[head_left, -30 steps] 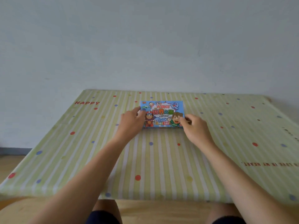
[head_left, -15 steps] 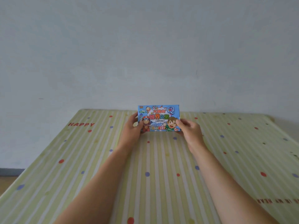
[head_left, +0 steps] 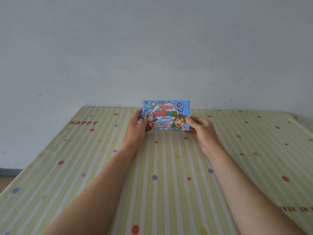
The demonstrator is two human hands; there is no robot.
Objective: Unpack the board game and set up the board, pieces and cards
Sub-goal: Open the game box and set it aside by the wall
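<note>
A small blue board game box [head_left: 165, 112] with cartoon figures and coloured lettering is held up above the table, its printed face tilted toward me. My left hand [head_left: 136, 128] grips its left end, thumb on the front. My right hand [head_left: 201, 130] grips its right end, thumb on the lower right corner. The box is closed and its contents are hidden.
The table [head_left: 152, 192] wears a green-and-white striped cloth with red and blue dots and the word HAPPY [head_left: 83, 123] at the far left. A plain pale wall [head_left: 152, 48] stands right behind it. A strip of wooden floor [head_left: 6, 182] shows at the left.
Both hands have lifted the box off the tablecloth and tipped its face up toward me. My view has also tilted upward, showing more wall.
</note>
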